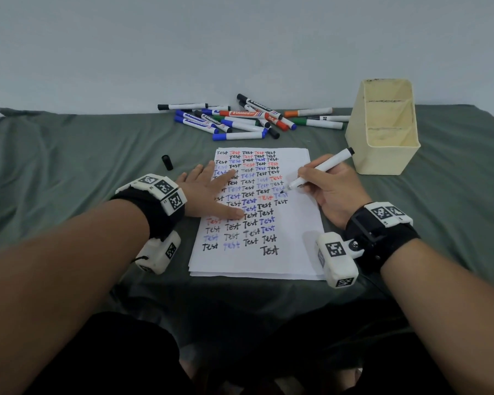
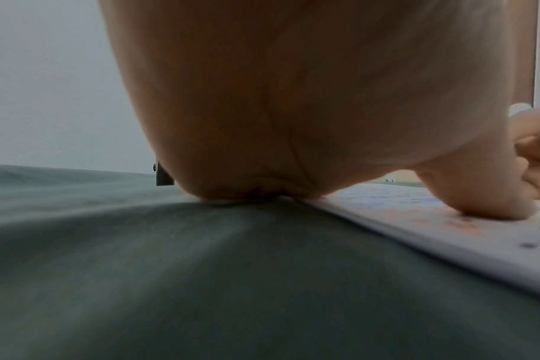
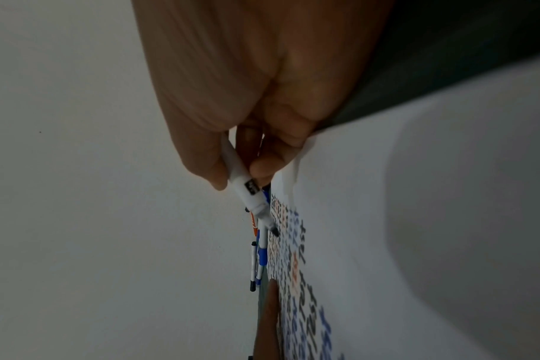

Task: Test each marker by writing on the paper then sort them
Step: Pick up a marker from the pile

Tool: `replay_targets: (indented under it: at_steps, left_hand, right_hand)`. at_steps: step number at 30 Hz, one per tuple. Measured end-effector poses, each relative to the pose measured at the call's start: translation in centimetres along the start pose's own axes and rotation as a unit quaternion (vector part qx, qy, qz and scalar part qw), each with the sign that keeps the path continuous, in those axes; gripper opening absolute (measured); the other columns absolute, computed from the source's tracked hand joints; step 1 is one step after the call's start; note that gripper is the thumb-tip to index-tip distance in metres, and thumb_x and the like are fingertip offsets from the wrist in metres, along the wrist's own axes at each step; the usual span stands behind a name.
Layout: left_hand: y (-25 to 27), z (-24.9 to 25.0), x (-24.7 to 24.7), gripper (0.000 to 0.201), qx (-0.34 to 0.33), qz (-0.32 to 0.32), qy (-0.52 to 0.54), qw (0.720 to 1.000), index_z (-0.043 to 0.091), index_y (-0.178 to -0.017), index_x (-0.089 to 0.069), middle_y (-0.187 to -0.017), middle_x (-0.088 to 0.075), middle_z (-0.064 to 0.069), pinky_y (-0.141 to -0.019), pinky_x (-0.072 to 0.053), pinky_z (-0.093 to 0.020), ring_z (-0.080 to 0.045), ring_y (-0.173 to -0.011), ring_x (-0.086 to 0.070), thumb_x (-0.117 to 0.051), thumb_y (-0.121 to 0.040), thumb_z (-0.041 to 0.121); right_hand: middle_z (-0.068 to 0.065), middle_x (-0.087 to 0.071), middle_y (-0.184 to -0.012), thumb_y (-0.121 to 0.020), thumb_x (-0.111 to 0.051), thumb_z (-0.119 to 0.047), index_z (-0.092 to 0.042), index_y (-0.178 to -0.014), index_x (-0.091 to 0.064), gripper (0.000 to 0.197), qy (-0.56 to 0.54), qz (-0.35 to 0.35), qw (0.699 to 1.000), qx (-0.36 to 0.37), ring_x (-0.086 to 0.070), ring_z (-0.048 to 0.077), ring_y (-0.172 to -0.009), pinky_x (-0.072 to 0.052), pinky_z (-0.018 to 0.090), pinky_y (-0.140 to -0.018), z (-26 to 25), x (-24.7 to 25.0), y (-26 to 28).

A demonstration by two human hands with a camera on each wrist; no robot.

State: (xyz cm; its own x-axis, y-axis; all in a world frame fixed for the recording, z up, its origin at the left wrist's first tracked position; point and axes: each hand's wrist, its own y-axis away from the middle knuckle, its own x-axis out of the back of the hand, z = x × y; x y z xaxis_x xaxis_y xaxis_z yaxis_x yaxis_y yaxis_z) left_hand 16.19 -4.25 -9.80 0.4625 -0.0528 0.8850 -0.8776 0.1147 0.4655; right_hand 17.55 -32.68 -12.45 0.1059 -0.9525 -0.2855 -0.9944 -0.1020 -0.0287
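On the paper [image 1: 294, 223] the right hand [image 1: 330, 192] pinches the uncapped marker [image 1: 320, 169], tip at the right margin; left hand [image 1: 206, 192] flat, fingers spread, pinning it; keep steady pressure, write in blank space.

- The left hand [image 1: 208, 192] is laid flat, palm down, fingers straight and spread toward the far right, thumb stretched to the near right.
- The right hand [image 1: 330, 192] is curled in a writing grip, a marker [image 1: 320, 169] pinched between thumb and fingers.
- Both forearms are extended forward, each wrist strapped with a camera.
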Motion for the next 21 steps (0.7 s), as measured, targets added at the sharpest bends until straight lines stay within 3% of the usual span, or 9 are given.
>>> replay_targets:
  at_steps: [3,7,12,15,18,21]
  left_hand:
    - [0.3,-0.6,1.0,0.113,-0.012,0.104,-0.024,0.994,0.043,-0.155,-0.013,-0.165,-0.016,-0.002,-0.119,-0.021,-0.054,-0.030,-0.149,-0.019,-0.021,-0.059,0.103]
    - [0.5,-2.9,3.1,0.064,0.037,0.249,-0.061,0.966,0.039,-0.143,-0.047,-0.148,-0.046,-0.001,-0.112,-0.034,-0.049,-0.029,-0.135,-0.040,-0.054,-0.086,0.068]
    - [0.6,-6.2,4.3,0.045,0.099,0.230,-0.025,0.968,0.034,-0.138,-0.056,-0.140,-0.051,-0.009,-0.110,-0.037,-0.042,-0.031,-0.129,-0.046,-0.063,-0.094,0.036]
    - [0.2,-6.6,4.8,0.038,0.115,0.204,-0.005,0.972,0.029,-0.130,-0.065,-0.134,-0.062,-0.004,-0.103,-0.044,-0.033,-0.026,-0.123,-0.056,-0.060,-0.095,0.017]
    - [-0.2,-6.4,5.1,0.026,0.135,0.214,0.022,0.967,0.023,-0.119,-0.072,-0.124,-0.068,-0.002,-0.097,-0.045,-0.030,-0.023,-0.115,-0.061,-0.062,-0.095,0.019]
    - [-0.5,-5.5,5.3,0.013,0.123,0.256,0.107,0.953,0.023,-0.100,-0.077,-0.102,-0.073,0.001,-0.081,-0.046,-0.026,-0.017,-0.095,-0.065,-0.071,-0.090,0.028]
  right_hand:
    - [0.014,-0.068,-0.080,-0.081,-0.080,-0.005,-0.008,-0.080,-0.067,0.014,-0.025,-0.004,1.000,-0.017,-0.069,0.026,-0.079,-0.056,0.023,-0.063,-0.2,-0.2,0.0]
    - [0.009,-0.063,-0.071,-0.071,-0.084,-0.019,-0.010,-0.083,-0.066,0.024,-0.029,-0.015,0.999,-0.021,-0.060,0.016,-0.060,-0.053,0.022,-0.058,-0.3,-0.2,0.0]
    - [0.009,-0.064,-0.070,-0.070,-0.082,-0.018,-0.012,-0.083,-0.072,0.018,-0.021,-0.021,0.999,-0.023,-0.058,0.017,-0.059,-0.051,0.024,-0.055,-0.3,0.0,0.0]
    - [0.006,-0.064,-0.066,-0.071,-0.082,-0.020,-0.019,-0.077,-0.076,0.008,-0.012,-0.023,0.999,-0.024,-0.057,0.016,-0.056,-0.047,0.023,-0.051,-0.4,-0.1,0.1]
    - [0.007,-0.065,-0.067,-0.074,-0.080,-0.021,-0.018,-0.081,-0.078,0.008,-0.016,-0.019,0.999,-0.026,-0.056,0.017,-0.057,-0.046,0.024,-0.051,-0.5,-0.3,0.2]
    - [0.012,-0.072,-0.083,-0.088,-0.076,-0.021,-0.009,-0.103,-0.076,0.019,-0.037,-0.011,0.998,-0.041,-0.059,0.019,-0.062,-0.049,0.024,-0.055,-0.5,-0.3,0.2]
